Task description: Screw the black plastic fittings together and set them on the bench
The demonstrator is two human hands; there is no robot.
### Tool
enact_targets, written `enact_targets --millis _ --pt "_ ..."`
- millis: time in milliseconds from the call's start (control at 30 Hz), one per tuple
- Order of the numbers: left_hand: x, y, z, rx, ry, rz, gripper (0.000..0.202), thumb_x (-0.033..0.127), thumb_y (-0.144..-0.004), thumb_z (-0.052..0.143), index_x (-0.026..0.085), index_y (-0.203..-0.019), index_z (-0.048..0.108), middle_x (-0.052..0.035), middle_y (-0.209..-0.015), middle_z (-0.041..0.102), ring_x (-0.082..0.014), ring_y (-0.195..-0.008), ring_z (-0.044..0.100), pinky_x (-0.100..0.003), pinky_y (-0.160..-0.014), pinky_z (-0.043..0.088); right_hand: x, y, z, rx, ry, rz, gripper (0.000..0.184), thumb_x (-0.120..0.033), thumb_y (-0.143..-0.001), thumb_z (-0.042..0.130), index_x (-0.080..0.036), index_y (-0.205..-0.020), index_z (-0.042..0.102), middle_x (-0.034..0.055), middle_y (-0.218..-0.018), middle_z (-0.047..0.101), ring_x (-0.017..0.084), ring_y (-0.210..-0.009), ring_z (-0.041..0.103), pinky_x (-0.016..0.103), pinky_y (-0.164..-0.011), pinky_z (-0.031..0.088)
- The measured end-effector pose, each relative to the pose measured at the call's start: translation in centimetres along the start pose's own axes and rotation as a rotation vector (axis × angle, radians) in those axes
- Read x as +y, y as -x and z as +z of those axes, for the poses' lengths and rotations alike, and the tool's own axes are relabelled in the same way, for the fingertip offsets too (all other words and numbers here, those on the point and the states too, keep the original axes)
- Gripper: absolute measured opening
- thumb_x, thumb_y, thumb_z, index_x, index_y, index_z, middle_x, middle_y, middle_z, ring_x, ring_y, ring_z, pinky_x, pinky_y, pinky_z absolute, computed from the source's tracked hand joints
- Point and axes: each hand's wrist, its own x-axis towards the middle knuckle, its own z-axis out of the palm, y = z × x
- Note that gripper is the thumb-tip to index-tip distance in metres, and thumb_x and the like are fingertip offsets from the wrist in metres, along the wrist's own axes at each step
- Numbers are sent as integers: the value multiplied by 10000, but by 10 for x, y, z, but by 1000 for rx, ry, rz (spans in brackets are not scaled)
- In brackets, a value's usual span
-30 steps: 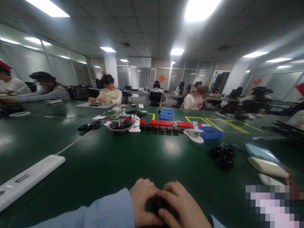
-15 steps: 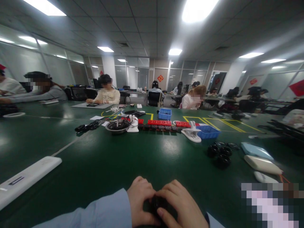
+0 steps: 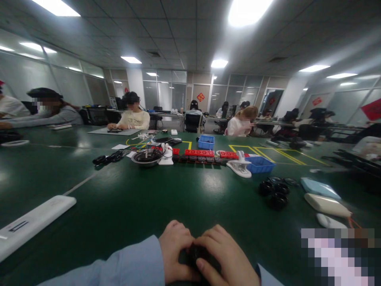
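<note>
At the bottom centre, both of my hands are closed around a dark, black object [image 3: 195,253]. Its upper part shows between the fingers, while the rest is covered, so I cannot tell its kind. My left hand [image 3: 175,252] wraps it from the left, fingers curled over the top. From the right, my right hand [image 3: 224,254] grips it with the thumb pressed against its near side. Fingertips of the two hands meet above it. Several round black parts [image 3: 279,200] stand on the green table [image 3: 143,206] to the right.
A long white device [image 3: 38,218] lies at left. Across the middle are red blocks [image 3: 199,153], white clamps [image 3: 239,167], a round tray of black cable [image 3: 147,157] and blue bins [image 3: 258,164], [image 3: 206,142]. Pouches [image 3: 321,188] lie at right; people sit beyond.
Both hands stay closed around the black object with almost no movement. The whole view has shifted very slightly.
</note>
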Motion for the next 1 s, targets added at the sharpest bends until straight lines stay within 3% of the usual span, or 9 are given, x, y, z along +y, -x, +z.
enact_targets --millis 267,433,533,667,800,867,933,1000 --pt "0 1 0 19 21 23 452 588 -569 666 166 -640 520 10 -694 544 -173 -725 486 -344 -774 334 -1 0 2 37 -33 34 253 -269 -723 595 -164 -954 591 70 -918 586 233 -857 501 366 -774 390" --pt "3 1 -5 0 148 -40 572 619 -533 633 206 -924 576 5 -744 546 -190 -719 505 -516 -959 222 2 0 4 86 -56 -34 326 -370 -752 588 -199 -1030 567 61 -942 582 229 -861 521 380 -831 379" --pt "4 1 -5 -8 230 -56 772 623 -532 636 219 -1171 480 19 -744 537 -191 -716 520 -573 -1000 122 7 1 4 172 -55 -120 340 -426 -827 497 -222 -1098 519 62 -998 571 219 -892 525 353 -830 390" --pt "-3 4 1 41 279 -52 978 687 -528 621 214 -1328 318 15 -789 539 -200 -756 525 -584 -1020 34 9 6 3 282 -11 -151 291 -408 -880 430 -238 -1109 491 56 -1051 553 202 -955 516 327 -848 388" --pt "-9 7 6 138 351 -61 1107 819 -534 489 240 -1400 113 19 -842 511 -168 -697 498 -570 -1026 43 6 8 2 436 -30 -142 252 -385 -911 349 -195 -901 513 44 -864 554 172 -812 533 281 -726 426" --pt "-8 8 6 185 368 -77 1107 860 -547 395 231 -1403 84 6 -854 490 -158 -669 462 -533 -977 217 5 8 3 528 -43 -83 277 -375 -915 337 -189 -763 476 11 -706 509 145 -669 514 247 -625 419" --pt "-4 7 3 238 408 -102 1103 882 -554 319 207 -1396 90 -10 -843 464 -151 -643 412 -395 -763 399 4 8 3 576 -36 -29 308 -364 -912 354 -190 -673 437 -14 -611 463 122 -566 479 219 -540 389" --pt "-1 7 1 302 476 -127 1079 890 -545 303 179 -1346 177 11 -748 416 -131 -587 344 -255 -542 342 3 9 4 602 -1 -24 364 -372 -911 361 -189 -602 422 -23 -551 443 110 -507 458 207 -490 355"
